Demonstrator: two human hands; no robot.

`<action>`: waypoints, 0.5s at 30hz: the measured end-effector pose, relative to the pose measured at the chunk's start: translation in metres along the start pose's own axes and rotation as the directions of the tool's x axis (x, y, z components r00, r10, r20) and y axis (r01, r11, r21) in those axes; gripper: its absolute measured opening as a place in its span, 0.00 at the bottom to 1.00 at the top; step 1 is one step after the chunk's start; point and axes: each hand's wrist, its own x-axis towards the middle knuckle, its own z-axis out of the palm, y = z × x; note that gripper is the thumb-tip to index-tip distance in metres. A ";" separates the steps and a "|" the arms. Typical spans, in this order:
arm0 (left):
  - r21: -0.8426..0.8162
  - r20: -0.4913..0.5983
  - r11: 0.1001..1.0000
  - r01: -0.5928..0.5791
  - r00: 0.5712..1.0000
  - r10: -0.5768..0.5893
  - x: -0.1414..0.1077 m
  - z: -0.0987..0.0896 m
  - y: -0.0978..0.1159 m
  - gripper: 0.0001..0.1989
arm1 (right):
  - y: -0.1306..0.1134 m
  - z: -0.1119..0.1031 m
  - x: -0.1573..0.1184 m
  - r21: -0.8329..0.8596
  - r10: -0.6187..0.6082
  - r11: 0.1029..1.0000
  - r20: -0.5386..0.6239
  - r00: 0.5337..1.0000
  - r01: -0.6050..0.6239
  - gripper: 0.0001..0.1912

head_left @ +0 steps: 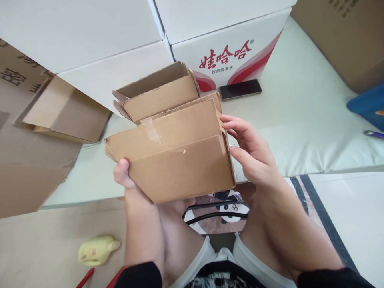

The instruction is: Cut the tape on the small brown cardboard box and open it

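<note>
A brown cardboard box is held tilted in front of me, with a strip of clear tape on its upper panel. My left hand grips its lower left side; the thumb shows on the front and the other fingers are hidden behind. At the box's right end, my right hand has its fingers apart and loosely curved, with fingertips at the edge of the end flap. Just behind stands a second brown cardboard box, its top open and flaps sticking out to the left.
White cartons are stacked at the back of the pale green-covered surface. A phone lies before them. Large brown cartons stand left, another brown carton right. A blue container and a yellow bottle are also visible.
</note>
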 end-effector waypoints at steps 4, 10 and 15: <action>-0.058 0.009 0.997 -0.054 0.998 0.055 -0.002 0.006 0.002 0.33 | -0.001 0.000 0.000 0.009 0.004 1.000 0.015 1.000 -0.004 0.22; -0.061 0.007 0.997 -0.047 0.999 0.047 -0.001 0.007 0.002 0.30 | -0.002 0.000 0.001 0.008 0.016 1.000 0.029 0.999 -0.016 0.25; -0.080 0.018 0.996 -0.038 0.999 0.039 0.000 0.007 0.001 0.31 | -0.001 -0.001 0.000 -0.007 0.020 1.000 0.035 0.999 -0.020 0.27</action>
